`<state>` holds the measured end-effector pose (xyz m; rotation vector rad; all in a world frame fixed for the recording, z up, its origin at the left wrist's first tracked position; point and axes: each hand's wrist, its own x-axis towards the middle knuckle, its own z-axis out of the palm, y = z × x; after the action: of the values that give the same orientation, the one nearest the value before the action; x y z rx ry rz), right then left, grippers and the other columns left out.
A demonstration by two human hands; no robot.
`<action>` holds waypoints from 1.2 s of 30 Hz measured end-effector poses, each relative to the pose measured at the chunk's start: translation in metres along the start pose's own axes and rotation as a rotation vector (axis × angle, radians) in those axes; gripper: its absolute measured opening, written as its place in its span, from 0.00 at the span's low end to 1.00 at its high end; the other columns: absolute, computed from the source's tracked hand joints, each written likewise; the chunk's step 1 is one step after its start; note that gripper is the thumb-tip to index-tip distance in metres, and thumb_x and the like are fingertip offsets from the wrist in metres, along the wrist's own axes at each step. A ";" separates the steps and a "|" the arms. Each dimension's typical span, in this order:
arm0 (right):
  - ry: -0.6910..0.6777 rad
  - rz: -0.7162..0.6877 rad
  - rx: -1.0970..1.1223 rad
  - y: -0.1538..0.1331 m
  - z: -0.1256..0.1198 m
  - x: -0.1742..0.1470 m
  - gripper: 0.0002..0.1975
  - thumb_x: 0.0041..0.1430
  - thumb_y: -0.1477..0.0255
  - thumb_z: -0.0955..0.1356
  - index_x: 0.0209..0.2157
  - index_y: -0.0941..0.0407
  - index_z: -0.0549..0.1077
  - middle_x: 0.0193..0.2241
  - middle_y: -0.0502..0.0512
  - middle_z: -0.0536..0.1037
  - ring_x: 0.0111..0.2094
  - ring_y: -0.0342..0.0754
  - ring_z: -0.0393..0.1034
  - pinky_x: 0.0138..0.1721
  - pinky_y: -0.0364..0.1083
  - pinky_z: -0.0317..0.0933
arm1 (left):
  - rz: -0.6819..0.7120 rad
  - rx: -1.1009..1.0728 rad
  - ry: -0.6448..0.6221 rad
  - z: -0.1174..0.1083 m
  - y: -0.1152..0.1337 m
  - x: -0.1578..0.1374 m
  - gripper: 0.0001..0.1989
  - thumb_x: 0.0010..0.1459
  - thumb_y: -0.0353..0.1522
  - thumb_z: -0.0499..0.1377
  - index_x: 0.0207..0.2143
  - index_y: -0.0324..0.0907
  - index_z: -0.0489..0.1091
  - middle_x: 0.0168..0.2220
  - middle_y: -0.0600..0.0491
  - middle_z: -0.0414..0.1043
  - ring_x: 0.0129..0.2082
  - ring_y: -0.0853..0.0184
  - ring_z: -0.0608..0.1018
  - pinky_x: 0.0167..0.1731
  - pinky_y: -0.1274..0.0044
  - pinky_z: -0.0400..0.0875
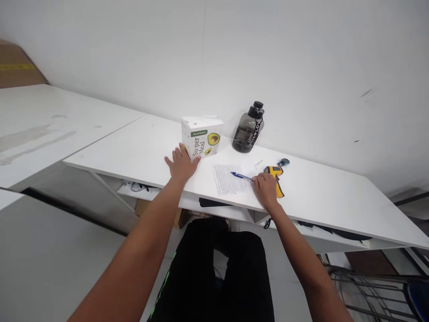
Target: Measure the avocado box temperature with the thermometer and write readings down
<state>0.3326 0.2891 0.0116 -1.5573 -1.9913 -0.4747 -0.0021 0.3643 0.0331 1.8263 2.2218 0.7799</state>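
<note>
My left hand (182,164) rests at the lower left corner of a white carton (203,137) with avocado pictures and "Su-per Meal" printed on it. Its fingers are spread, with the thumb against the carton's front. A blue pen (241,176) reaches leftward from the fingers of my right hand (266,190), which is closed on one end of it. Under the pen lies a sheet of printed paper (224,181). Just right of that hand is a yellow-and-black pistol-shaped device (279,188), partly hidden by the hand.
Behind the paper a dark translucent bottle (246,129) stands by the wall. A small teal object (283,162) lies beyond the yellow device. The white table (321,188) has a shelf below. A brown box (18,65) is at far left, a metal rack (372,290) at lower right.
</note>
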 end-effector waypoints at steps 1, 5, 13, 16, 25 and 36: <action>-0.037 -0.023 0.022 0.000 0.001 0.000 0.17 0.70 0.64 0.61 0.38 0.56 0.80 0.42 0.64 0.78 0.47 0.58 0.68 0.50 0.57 0.60 | -0.002 0.002 0.003 0.000 0.000 0.000 0.49 0.64 0.54 0.44 0.74 0.29 0.35 0.74 0.33 0.42 0.74 0.45 0.49 0.68 0.47 0.37; -0.103 -0.114 0.123 0.002 0.004 0.004 0.16 0.68 0.61 0.64 0.45 0.55 0.79 0.53 0.66 0.77 0.58 0.62 0.65 0.57 0.59 0.60 | -0.006 0.003 -0.007 -0.001 0.001 0.000 0.49 0.63 0.54 0.44 0.74 0.29 0.34 0.74 0.34 0.43 0.74 0.46 0.49 0.69 0.47 0.36; 0.042 0.158 0.283 -0.004 -0.003 -0.001 0.16 0.69 0.62 0.59 0.44 0.56 0.73 0.38 0.63 0.78 0.41 0.57 0.70 0.48 0.57 0.62 | -0.010 0.046 -0.004 0.000 0.000 0.000 0.49 0.64 0.54 0.43 0.74 0.30 0.34 0.74 0.34 0.45 0.74 0.47 0.49 0.69 0.48 0.37; 0.132 0.232 0.389 -0.007 -0.011 -0.004 0.17 0.65 0.54 0.63 0.36 0.53 0.69 0.29 0.55 0.70 0.32 0.53 0.65 0.39 0.53 0.63 | -0.004 0.042 0.003 0.000 0.001 0.000 0.49 0.64 0.54 0.43 0.74 0.29 0.33 0.74 0.34 0.45 0.74 0.47 0.50 0.69 0.48 0.37; -0.103 0.204 0.706 -0.004 -0.011 0.000 0.34 0.67 0.43 0.52 0.54 0.54 0.69 0.35 0.55 0.74 0.37 0.53 0.71 0.41 0.52 0.67 | -0.006 0.029 0.007 0.000 0.000 0.001 0.49 0.63 0.54 0.43 0.74 0.30 0.34 0.73 0.35 0.46 0.73 0.46 0.50 0.69 0.49 0.37; -0.143 0.555 0.726 -0.024 -0.020 0.010 0.34 0.67 0.42 0.53 0.48 0.52 0.74 0.42 0.57 0.78 0.29 0.48 0.72 0.43 0.52 0.66 | 0.000 0.049 0.017 0.001 0.000 0.001 0.48 0.64 0.53 0.44 0.74 0.31 0.35 0.73 0.36 0.48 0.73 0.46 0.51 0.69 0.48 0.38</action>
<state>0.3122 0.2786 0.0355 -1.5639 -1.4607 0.5362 -0.0023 0.3651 0.0326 1.8487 2.2712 0.7504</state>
